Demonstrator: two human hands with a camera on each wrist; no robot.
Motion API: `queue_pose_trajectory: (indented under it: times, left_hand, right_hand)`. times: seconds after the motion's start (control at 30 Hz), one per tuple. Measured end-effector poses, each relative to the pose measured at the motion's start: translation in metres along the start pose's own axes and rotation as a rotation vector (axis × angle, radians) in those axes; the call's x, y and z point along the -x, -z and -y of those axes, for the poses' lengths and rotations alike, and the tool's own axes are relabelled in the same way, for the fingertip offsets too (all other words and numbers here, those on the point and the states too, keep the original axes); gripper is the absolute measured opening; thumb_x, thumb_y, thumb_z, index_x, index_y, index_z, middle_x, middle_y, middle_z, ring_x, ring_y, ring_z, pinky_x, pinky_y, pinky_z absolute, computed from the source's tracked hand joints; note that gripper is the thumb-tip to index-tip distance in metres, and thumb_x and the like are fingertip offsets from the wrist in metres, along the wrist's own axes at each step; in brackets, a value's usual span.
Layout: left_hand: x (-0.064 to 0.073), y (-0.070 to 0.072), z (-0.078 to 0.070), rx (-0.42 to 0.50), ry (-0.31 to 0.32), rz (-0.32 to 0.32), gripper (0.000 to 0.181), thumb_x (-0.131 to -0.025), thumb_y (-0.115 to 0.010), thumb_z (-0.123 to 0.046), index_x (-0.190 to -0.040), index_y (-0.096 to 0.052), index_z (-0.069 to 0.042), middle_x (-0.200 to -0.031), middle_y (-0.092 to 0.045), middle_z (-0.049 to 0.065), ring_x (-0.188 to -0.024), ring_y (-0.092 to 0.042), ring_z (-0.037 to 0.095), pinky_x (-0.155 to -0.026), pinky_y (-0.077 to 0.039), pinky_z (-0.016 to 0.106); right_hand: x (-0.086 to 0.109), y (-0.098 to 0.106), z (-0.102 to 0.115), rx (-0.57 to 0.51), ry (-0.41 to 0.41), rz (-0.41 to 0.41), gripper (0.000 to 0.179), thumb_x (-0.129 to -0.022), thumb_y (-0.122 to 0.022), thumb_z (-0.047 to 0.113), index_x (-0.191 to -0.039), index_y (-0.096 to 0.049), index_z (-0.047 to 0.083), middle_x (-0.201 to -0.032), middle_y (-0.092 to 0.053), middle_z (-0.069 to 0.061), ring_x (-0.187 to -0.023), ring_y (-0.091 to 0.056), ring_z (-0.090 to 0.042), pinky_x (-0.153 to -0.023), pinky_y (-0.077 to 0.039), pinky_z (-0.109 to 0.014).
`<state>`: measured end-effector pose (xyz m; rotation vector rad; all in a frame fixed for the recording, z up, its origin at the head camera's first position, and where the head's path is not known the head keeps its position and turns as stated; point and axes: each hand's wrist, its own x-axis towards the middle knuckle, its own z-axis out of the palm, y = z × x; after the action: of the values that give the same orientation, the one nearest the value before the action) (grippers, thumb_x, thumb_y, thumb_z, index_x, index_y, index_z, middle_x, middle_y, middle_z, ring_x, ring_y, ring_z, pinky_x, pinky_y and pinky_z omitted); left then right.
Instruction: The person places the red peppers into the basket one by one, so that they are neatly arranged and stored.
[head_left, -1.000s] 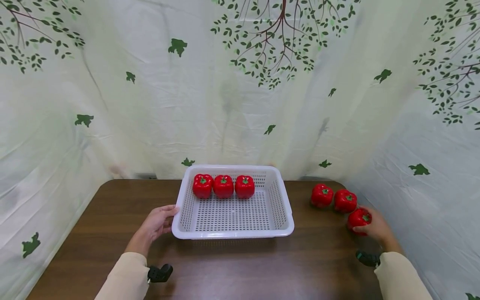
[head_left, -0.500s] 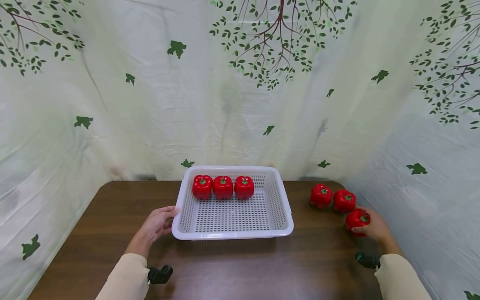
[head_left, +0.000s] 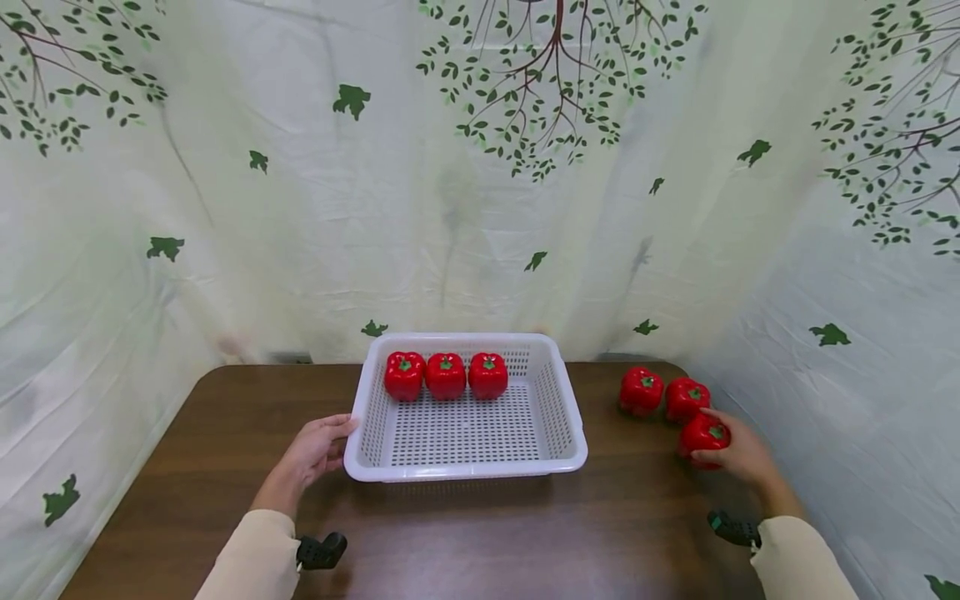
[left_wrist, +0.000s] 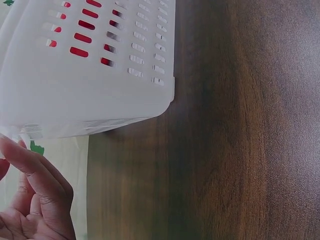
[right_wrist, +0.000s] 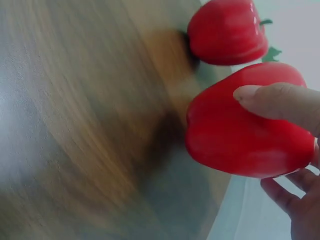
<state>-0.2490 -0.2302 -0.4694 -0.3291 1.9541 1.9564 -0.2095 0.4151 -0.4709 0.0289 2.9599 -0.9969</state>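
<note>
In the head view, a white perforated plastic basket (head_left: pixel 465 472) holds a row of red bell peppers (head_left: pixel 446 377) along its back. My left hand (head_left: pixel 317 448) grips the basket's left rim; the left wrist view has its fingers (left_wrist: pixel 47 185) bent at the rim, partly cut off by the frame. My right hand (head_left: pixel 741 454) holds a red bell pepper (head_left: pixel 701 439), thumb on one side and fingers on the other. From the right wrist view, this pepper (right_wrist: pixel 245 130) appears lifted off the table, a shadow beneath it.
Two more red peppers, one at the back (head_left: pixel 641 392) and one beside it (head_left: pixel 687 398), stand on the brown wooden table (head_left: pixel 480 542) right of the basket. A white cloth (head_left: pixel 450 208) with printed leaves hangs behind and at both sides.
My right hand has moved slightly left with the red bell pepper in its grip. The left hand stays at the basket's rim. The head view has shifted a little.
</note>
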Motion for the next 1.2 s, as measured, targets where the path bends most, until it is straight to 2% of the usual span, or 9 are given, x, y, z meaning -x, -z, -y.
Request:
queue_pose_trajectory:
  times: [0.2,0.67,0.87,1.07,1.2]
  left_hand:
    - [0.001,0.000,0.002,0.002,-0.005,0.001,0.050,-0.097,-0.058,-0.027,-0.134,-0.048,0.006,-0.099,-0.066,0.003,-0.084,-0.065,0.020,-0.075,-0.057,0.035]
    - [0.007,0.002,0.001,-0.006,0.000,0.003,0.051,-0.098,-0.057,-0.028,-0.135,-0.046,0.005,-0.103,-0.066,0.005,-0.086,-0.065,0.020,-0.076,-0.056,0.034]
    - [0.007,0.004,0.002,-0.008,0.009,-0.010,0.052,-0.097,-0.058,-0.029,-0.136,-0.046,0.004,-0.102,-0.066,0.004,-0.085,-0.065,0.019,-0.076,-0.056,0.034]
    - [0.006,0.003,-0.001,-0.075,-0.009,-0.012,0.054,-0.097,-0.057,-0.030,-0.136,-0.045,0.005,-0.108,-0.065,0.008,-0.086,-0.065,0.021,-0.074,-0.054,0.033]
    - [0.005,0.000,-0.004,-0.093,-0.015,-0.017,0.053,-0.097,-0.057,-0.029,-0.134,-0.046,0.007,-0.105,-0.066,0.009,-0.083,-0.065,0.021,-0.071,-0.053,0.033]
  right_hand:
    - [-0.003,-0.003,0.014,-0.001,0.033,0.012,0.080,-0.073,-0.082,0.019,-0.137,-0.041,-0.008,-0.126,-0.047,-0.035,-0.108,-0.047,-0.049,-0.080,-0.050,-0.057]
    - [-0.008,-0.010,0.052,0.001,-0.001,0.083,0.086,-0.072,-0.085,0.023,-0.141,-0.039,0.000,-0.128,-0.044,-0.033,-0.111,-0.043,-0.050,-0.075,-0.054,-0.050]
    - [-0.010,-0.008,0.073,0.002,0.029,0.099,0.084,-0.070,-0.085,0.022,-0.138,-0.041,0.002,-0.129,-0.044,-0.032,-0.112,-0.042,-0.051,-0.073,-0.055,-0.050]
    - [-0.013,-0.008,0.088,0.011,0.041,0.086,0.084,-0.071,-0.085,0.023,-0.139,-0.040,0.001,-0.134,-0.040,-0.032,-0.114,-0.041,-0.052,-0.075,-0.054,-0.052]
    - [-0.013,-0.007,0.102,0.022,0.063,0.079,0.083,-0.072,-0.084,0.022,-0.139,-0.040,0.000,-0.131,-0.043,-0.032,-0.114,-0.043,-0.051,-0.074,-0.055,-0.051]
